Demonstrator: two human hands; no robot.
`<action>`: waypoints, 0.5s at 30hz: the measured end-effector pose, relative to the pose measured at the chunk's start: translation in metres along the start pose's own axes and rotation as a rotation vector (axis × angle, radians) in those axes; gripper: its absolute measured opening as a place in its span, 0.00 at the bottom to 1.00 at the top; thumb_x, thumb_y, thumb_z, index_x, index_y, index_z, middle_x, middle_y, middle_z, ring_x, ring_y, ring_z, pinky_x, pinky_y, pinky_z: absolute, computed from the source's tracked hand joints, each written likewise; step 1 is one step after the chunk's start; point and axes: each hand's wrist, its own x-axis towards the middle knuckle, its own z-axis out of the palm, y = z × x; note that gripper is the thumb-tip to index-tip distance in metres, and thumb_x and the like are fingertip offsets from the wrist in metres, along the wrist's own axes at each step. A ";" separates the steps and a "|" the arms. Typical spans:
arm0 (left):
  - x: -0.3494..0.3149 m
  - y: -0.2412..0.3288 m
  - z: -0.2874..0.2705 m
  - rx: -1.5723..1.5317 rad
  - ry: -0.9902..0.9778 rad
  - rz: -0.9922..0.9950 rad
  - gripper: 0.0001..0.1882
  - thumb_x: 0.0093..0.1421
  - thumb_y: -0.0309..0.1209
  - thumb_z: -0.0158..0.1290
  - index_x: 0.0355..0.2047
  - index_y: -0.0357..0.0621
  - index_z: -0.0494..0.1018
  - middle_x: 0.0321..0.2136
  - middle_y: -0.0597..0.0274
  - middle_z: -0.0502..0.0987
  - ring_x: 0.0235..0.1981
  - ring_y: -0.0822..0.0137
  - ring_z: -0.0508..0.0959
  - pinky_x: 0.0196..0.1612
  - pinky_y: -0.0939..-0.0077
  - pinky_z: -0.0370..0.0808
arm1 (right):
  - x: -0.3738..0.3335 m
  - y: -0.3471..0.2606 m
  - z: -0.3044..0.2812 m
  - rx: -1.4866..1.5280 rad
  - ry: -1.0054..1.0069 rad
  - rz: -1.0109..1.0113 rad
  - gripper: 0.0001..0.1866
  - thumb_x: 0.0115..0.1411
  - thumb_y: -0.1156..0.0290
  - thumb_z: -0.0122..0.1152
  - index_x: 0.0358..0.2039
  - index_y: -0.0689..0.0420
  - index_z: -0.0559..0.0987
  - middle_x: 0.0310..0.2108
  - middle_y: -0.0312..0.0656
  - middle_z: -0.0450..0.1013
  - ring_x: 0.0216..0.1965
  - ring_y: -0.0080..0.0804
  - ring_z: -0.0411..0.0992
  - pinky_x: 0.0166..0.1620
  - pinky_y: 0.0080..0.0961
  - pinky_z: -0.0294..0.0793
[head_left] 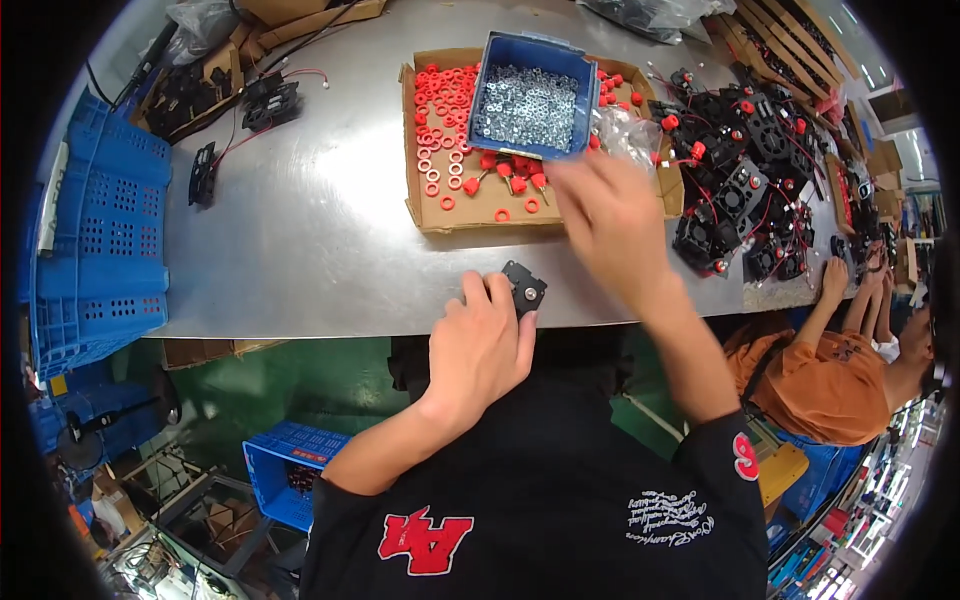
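Note:
Near the front edge of the metal table, my left hand (pixel 476 345) is closed around a small black plastic part (pixel 524 287) with a metal stud or nut on its face. My right hand (pixel 610 215) is raised over the front right of a cardboard tray (pixel 450 222). Motion smears its fingers, so I cannot tell whether they hold anything. Just beyond them, a blue bin (pixel 535 95) full of small metal nuts rests in the tray. Red rings (pixel 432 150) lie to its left, and red-capped screw posts (pixel 505 178) lie in front of it.
Black fan-like assemblies (pixel 745 190) with red caps and wires are heaped at right. A few similar black parts (pixel 203 175) lie at left, beside a blue perforated crate (pixel 110 220). A co-worker in orange (pixel 825 385) sits at right. A blue crate (pixel 285 470) stands below the table.

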 end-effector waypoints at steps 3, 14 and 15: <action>0.002 0.000 -0.001 -0.016 0.068 0.039 0.25 0.62 0.45 0.55 0.45 0.32 0.67 0.34 0.52 0.69 0.22 0.60 0.78 0.20 0.71 0.76 | 0.048 0.042 0.025 -0.265 -0.114 -0.148 0.03 0.52 0.74 0.63 0.29 0.55 0.82 0.32 0.40 0.77 0.37 0.38 0.74 0.50 0.38 0.68; -0.002 -0.006 0.005 -0.071 0.020 0.026 0.27 0.63 0.45 0.54 0.47 0.30 0.66 0.35 0.50 0.69 0.24 0.57 0.78 0.21 0.68 0.77 | 0.065 0.056 0.053 -0.478 -0.448 -0.097 0.06 0.53 0.77 0.56 0.25 0.54 0.81 0.25 0.40 0.77 0.36 0.37 0.76 0.49 0.38 0.64; -0.001 -0.007 0.005 -0.078 0.030 0.031 0.27 0.63 0.45 0.54 0.47 0.30 0.66 0.35 0.50 0.69 0.24 0.56 0.78 0.21 0.68 0.77 | 0.062 0.058 0.052 -0.480 -0.449 -0.095 0.06 0.53 0.77 0.56 0.25 0.54 0.81 0.25 0.40 0.77 0.36 0.37 0.76 0.49 0.38 0.64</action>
